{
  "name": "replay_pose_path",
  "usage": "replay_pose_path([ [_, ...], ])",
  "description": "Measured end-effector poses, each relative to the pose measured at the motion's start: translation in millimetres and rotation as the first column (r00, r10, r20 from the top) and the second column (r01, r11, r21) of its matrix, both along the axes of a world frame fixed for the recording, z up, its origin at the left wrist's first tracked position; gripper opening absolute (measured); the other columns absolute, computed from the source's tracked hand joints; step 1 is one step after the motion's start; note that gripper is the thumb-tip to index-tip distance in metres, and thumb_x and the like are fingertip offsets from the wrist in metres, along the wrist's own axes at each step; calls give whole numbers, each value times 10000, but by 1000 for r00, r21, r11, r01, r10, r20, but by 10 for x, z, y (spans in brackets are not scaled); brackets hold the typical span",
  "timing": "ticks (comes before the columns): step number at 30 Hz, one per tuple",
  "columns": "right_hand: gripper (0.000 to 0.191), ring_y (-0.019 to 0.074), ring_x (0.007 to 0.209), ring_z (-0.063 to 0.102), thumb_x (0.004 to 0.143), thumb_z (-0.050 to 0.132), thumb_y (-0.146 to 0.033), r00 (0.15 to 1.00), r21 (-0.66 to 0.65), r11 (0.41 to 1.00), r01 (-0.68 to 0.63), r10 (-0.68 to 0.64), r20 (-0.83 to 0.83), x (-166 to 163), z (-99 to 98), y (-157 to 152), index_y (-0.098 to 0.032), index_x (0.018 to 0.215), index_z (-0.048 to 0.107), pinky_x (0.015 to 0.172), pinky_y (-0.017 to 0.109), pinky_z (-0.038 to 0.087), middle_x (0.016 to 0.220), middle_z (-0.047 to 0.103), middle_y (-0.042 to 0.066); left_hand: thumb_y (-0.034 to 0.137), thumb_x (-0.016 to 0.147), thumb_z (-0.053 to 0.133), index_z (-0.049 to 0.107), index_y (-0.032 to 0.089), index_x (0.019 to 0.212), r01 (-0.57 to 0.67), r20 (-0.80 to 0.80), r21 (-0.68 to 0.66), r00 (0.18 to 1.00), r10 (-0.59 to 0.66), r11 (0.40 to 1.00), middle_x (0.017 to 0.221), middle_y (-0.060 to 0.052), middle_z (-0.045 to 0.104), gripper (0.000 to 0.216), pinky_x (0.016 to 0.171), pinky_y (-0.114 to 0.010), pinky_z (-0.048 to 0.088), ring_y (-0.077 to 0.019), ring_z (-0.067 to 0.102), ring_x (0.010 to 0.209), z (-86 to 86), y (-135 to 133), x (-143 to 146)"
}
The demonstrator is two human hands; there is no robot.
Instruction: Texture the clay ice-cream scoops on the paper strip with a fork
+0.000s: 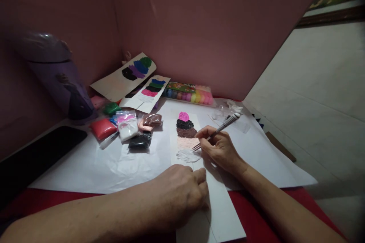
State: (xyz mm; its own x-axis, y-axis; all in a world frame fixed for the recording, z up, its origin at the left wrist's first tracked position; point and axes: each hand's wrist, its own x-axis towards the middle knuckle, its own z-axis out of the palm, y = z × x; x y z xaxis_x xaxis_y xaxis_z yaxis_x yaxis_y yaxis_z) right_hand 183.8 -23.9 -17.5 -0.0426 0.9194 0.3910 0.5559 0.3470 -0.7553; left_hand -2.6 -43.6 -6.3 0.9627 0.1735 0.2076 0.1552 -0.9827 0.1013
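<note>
A long white paper strip lies in front of me, bearing stacked clay patches: pink, black, brown, pale peach and white. My right hand pinches a small fork with a striped handle; its tines rest at the right edge of the peach patch. My left hand is curled into a loose fist and presses down on the strip just below the white patch.
Bagged clay in red, green, white, brown and black lies at left. Two finished strips lean at the back beside a box of clay tubs. A purple bottle and a dark phone sit far left. White sheets cover the red table.
</note>
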Motion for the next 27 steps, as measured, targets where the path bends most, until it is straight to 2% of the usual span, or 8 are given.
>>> replay_pose_path([
  [10, 120, 75, 454, 403, 821, 490, -153, 999, -15, 999, -33, 34, 36, -47, -37, -4, -171, 815, 609, 436, 202, 335, 538, 462, -58, 192, 841, 533, 579, 136, 822, 0, -9, 18, 1000, 0, 1000, 794, -56, 581, 75, 481, -265, 371, -123, 515, 570, -24, -2, -2],
  [22, 139, 78, 457, 396, 768, 496, -137, 998, -40, 999, -21, 23, 57, -9, -48, 58, -164, 762, 632, 437, 196, 337, 525, 445, -56, 192, 851, 527, 581, 137, 827, 3, 9, -3, 1000, -3, 1000, 778, -50, 571, 80, 475, -276, 371, -121, 517, 571, -3, -7, -7],
  [27, 143, 85, 482, 440, 752, 493, -136, 997, -35, 999, -9, 12, 81, 15, -15, 68, -162, 748, 634, 473, 207, 369, 578, 524, -37, 206, 843, 547, 575, 138, 837, 2, 11, -3, 1000, -1, 1000, 790, -48, 567, 74, 475, -273, 365, -119, 523, 583, -20, -1, -4],
])
